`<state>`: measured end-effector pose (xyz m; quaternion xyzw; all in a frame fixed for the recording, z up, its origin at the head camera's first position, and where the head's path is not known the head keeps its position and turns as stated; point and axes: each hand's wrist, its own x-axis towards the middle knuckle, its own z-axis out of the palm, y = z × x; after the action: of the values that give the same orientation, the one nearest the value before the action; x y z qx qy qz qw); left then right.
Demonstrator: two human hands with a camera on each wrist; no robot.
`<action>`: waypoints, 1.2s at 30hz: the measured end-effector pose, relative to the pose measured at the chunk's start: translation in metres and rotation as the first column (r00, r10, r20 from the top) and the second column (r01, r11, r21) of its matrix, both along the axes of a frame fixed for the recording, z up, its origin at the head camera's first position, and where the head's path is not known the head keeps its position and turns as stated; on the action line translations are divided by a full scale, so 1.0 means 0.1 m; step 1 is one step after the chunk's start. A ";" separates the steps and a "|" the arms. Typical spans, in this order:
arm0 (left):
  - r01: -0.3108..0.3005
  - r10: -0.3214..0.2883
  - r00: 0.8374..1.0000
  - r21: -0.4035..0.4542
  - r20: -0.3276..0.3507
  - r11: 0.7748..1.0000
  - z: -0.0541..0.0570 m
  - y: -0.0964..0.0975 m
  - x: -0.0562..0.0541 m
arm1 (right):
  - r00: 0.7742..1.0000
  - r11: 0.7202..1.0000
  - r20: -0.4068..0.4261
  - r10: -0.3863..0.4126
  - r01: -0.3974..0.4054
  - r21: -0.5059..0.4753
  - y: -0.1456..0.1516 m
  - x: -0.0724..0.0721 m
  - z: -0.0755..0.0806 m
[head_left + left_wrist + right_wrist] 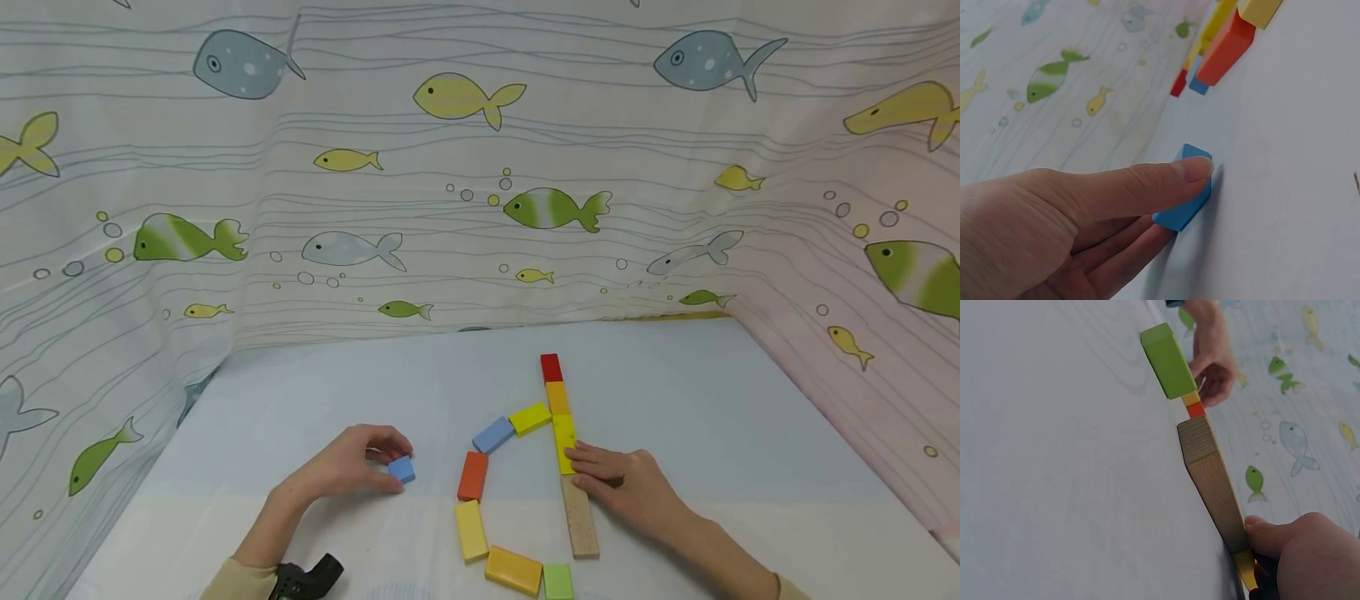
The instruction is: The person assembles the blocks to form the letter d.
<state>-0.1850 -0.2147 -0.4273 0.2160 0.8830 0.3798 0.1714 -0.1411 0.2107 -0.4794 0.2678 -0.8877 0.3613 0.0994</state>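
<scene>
My left hand [348, 462] pinches a small blue block [402, 469] between thumb and fingers, left of the curved row of blocks. Across the blue block [1179, 215] lies the thumb in the left wrist view. My right hand [630, 487] touches the right edge of a yellow block [563, 433], its thumb by the joint with a plain wooden block [580, 521]. Beyond the yellow one, an orange-yellow block [557, 397] and a red block [551, 367] continue the straight line. In the right wrist view the right hand partly hides the yellow block [1244, 565].
Bending left from the line are a yellow block [530, 418], a blue block [493, 435], an orange-red block [472, 476], a pale yellow block [472, 531], an amber block [513, 571] and a green block [557, 581]. A fish-print curtain [450, 200] surrounds the white table [675, 383].
</scene>
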 end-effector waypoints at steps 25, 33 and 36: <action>0.020 -0.022 0.990 -0.014 -0.137 1.000 -0.09 0.10 -0.02 | 1.000 1.000 -0.006 -0.007 0.007 -0.014 -0.01 0.00 -0.01; -0.026 0.031 0.966 0.022 -0.255 0.999 -0.08 0.35 0.07 | 1.000 1.000 -0.016 -0.004 0.003 -0.005 0.00 0.00 -0.02; -0.011 0.028 0.963 0.067 -0.269 0.998 -0.04 0.53 0.15 | 1.000 1.000 -0.012 -0.006 0.006 -0.003 0.00 -0.01 -0.03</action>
<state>-0.1698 -0.1616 -0.4318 0.2625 0.8875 0.3768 0.0387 -0.1422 0.2111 -0.4820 0.2670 -0.8874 0.3605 0.1063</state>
